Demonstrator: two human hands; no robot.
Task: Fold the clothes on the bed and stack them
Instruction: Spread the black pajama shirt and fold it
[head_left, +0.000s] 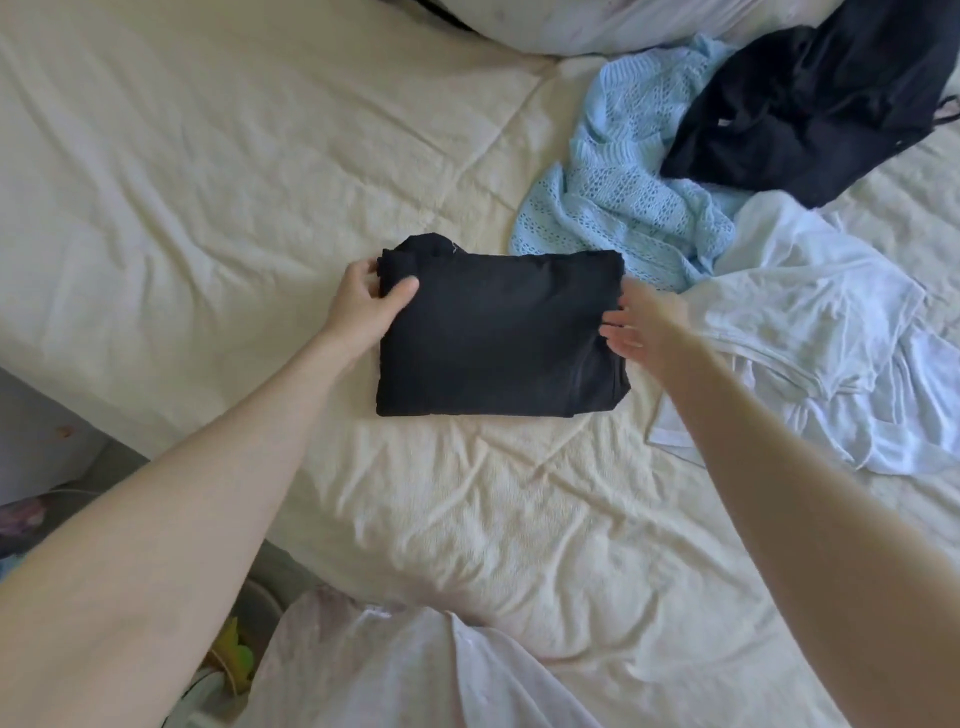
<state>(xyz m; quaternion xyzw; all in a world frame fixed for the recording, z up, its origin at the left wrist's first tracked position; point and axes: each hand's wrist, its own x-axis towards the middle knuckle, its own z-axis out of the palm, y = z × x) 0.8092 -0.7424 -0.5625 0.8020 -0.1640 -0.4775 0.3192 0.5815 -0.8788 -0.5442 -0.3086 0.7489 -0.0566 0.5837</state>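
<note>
A black garment (498, 332), folded into a thick rectangle, lies in the middle of the cream bed (208, 182). My left hand (366, 301) grips its upper left corner, thumb on top and fingers behind the edge. My right hand (641, 325) is at the garment's right edge with straight fingers touching its side. To the right lie unfolded clothes: a light blue knit top (613, 192), a white shirt (815, 332) and a crumpled black garment (810, 98).
A white pillow (597, 21) lies at the head of the bed, behind the pile. The bed's left edge drops to the floor at the lower left, where small coloured items (234, 654) lie. My white top (395, 670) fills the bottom centre.
</note>
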